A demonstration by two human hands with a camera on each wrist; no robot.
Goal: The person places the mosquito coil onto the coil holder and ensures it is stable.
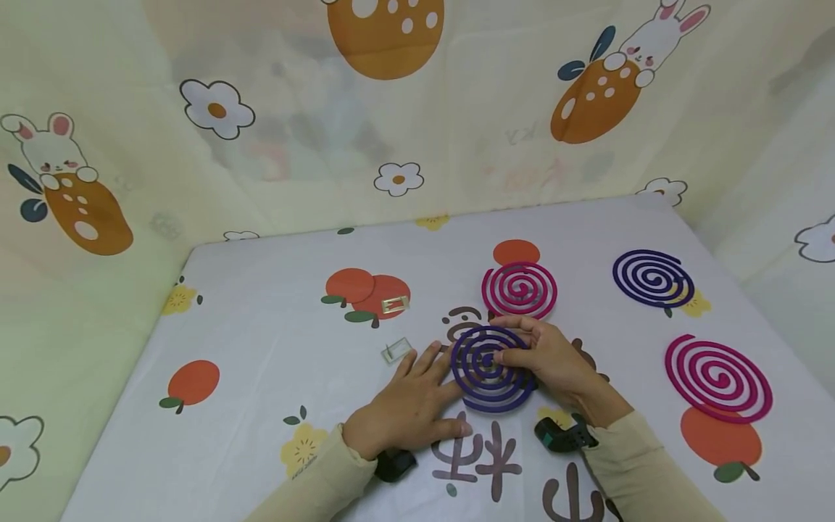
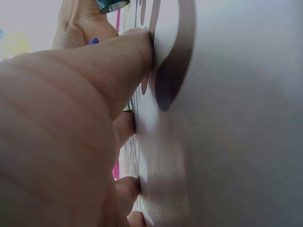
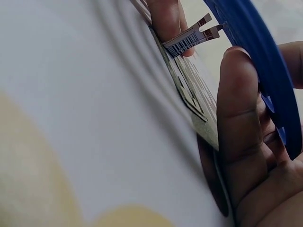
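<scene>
My right hand [image 1: 561, 370] pinches a dark blue mosquito coil [image 1: 488, 359] near its centre, thumb on top. The coil is tilted above the table in the right wrist view. Under it stands a thin metal coil stand [image 3: 189, 90], its forked prong bent up towards the coil's middle. A fingertip [image 3: 166, 19] of my left hand presses on the base of that stand. My left hand [image 1: 407, 406] lies palm down with its fingers stretched out on the cloth. In the head view the coil hides this stand and part of the fingers.
Two pink coils, one behind [image 1: 520, 289] and one at the right [image 1: 720, 376], lie flat, with another blue coil [image 1: 654, 278] at the back right. Two small metal stands, one nearer [image 1: 388, 356] and one farther [image 1: 386, 308], lie left of centre. A printed cloth [image 1: 261, 312] covers the table.
</scene>
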